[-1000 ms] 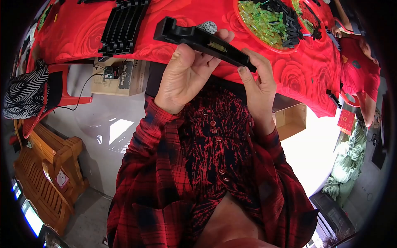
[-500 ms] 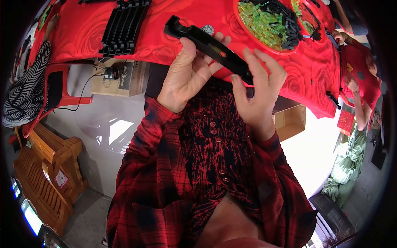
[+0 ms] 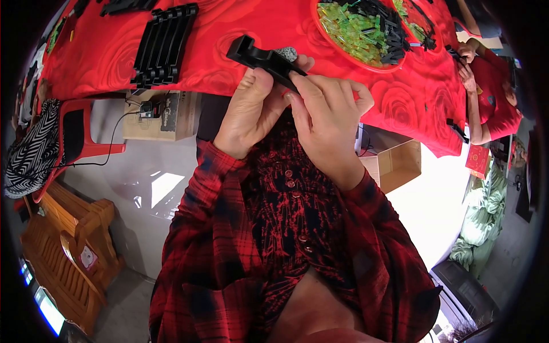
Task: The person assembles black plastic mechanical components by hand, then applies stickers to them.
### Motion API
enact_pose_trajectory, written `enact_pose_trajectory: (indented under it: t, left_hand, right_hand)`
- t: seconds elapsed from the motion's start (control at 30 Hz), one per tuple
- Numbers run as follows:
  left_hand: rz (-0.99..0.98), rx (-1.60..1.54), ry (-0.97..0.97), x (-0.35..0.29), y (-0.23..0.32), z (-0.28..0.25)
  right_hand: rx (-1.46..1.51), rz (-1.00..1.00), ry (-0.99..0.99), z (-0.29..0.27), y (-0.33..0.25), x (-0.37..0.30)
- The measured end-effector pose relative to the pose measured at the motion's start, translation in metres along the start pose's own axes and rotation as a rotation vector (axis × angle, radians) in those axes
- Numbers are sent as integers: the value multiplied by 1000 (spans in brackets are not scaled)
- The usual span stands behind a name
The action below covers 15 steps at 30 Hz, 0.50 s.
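My left hand (image 3: 247,111) holds a long black plastic part (image 3: 258,57) just above the table's near edge, its thumb lying along the near side. The part's far-left end is notched and points away to the left. My right hand (image 3: 331,106) is closed over the middle of the part, thumb and index finger pressed together on it. Whatever the right fingertips may pinch there is hidden, and so is the part's near end. Behind the part, a grey speckled lump (image 3: 287,54) shows on the red tablecloth (image 3: 226,23).
Several similar black parts (image 3: 166,46) lie side by side at left. A red basin (image 3: 349,56) at right holds yellow-green clear pieces (image 3: 354,31) and black pieces (image 3: 393,34). A co-worker in red (image 3: 494,97) sits at far right. A red chair (image 3: 91,126) stands at left.
My right hand has moved left along the black part, from its near end to its middle, and its fingers have closed there. The part's coloured middle slot is now covered.
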<state>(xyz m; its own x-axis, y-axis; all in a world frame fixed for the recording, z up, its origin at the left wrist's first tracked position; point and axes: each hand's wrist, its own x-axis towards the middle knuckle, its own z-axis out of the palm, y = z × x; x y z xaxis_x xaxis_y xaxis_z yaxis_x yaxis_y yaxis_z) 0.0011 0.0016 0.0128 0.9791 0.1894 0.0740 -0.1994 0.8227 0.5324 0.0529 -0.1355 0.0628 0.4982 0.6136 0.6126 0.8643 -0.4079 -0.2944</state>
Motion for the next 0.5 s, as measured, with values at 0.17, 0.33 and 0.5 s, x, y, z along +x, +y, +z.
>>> enact_pose_trajectory:
  t: [0.17,0.33,0.5]
  left_hand:
    - [-2,76,-10,0,1,-1]
    - [45,40,28,-1,1,3]
    - [45,42,72,-2,-2,7]
  right_hand:
    - [3,7,26,5,2,0]
    - [-14,-23,46,8,1,4]
    - [-18,-14,50,8,1,3]
